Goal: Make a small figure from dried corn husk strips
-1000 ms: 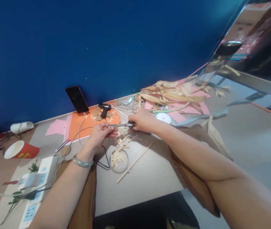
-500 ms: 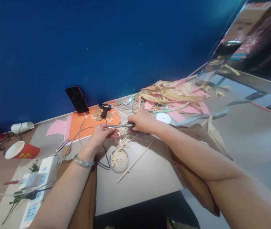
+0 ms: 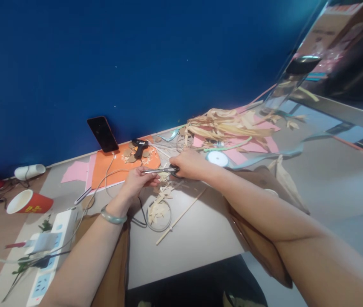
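My right hand (image 3: 188, 164) is closed around the dark handles of a pair of scissors (image 3: 159, 170), whose metal blades point left. The blade tips reach the fingers of my left hand (image 3: 137, 181), which are pinched together. Whatever small thing they hold there is hidden. Below the blades lie pale cut husk-like scraps (image 3: 165, 190). More scraps sit inside a grey ring (image 3: 170, 218) on the table. Beside it a thin wooden stick (image 3: 181, 217) lies at a slant.
A black glue gun (image 3: 140, 148) rests on orange paper (image 3: 106, 168) near an upright phone (image 3: 102, 134). Dried husks (image 3: 232, 123) lie on pink paper at the back right, by a white ribbon spool (image 3: 217, 158). At left are a power strip (image 3: 49, 260) and a tipped paper cup (image 3: 33, 202).
Both hands and the scissors stay nearly in place; the view has shifted only slightly. No object has visibly been taken up or let go.
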